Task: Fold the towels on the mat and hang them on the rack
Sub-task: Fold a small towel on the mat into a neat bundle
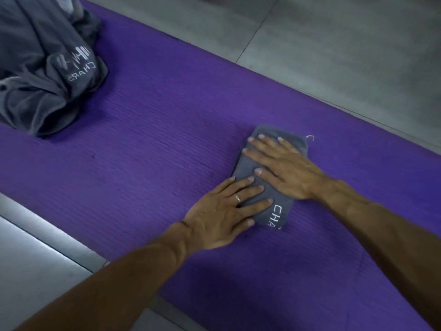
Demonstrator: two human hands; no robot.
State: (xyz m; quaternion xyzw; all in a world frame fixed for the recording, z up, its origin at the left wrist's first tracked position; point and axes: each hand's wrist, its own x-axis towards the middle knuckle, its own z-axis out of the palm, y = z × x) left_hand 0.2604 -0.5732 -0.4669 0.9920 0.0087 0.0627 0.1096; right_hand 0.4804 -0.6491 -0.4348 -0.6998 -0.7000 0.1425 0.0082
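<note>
A small grey towel (245, 167) with white lettering lies folded into a narrow rectangle on the purple mat (155, 151). My right hand (284, 167) presses flat on its far half, fingers spread and straight. My left hand (222, 212), with a ring on one finger, lies flat on the near half, fingers straight. A heap of unfolded grey towels (43, 65) sits on the mat at the far left. No rack is in view.
Grey floor tiles (334, 51) run beyond the mat's far edge. A pale grey surface (31, 259) borders the mat at the near left. A loose white thread (311, 137) sticks out at the folded towel's far corner.
</note>
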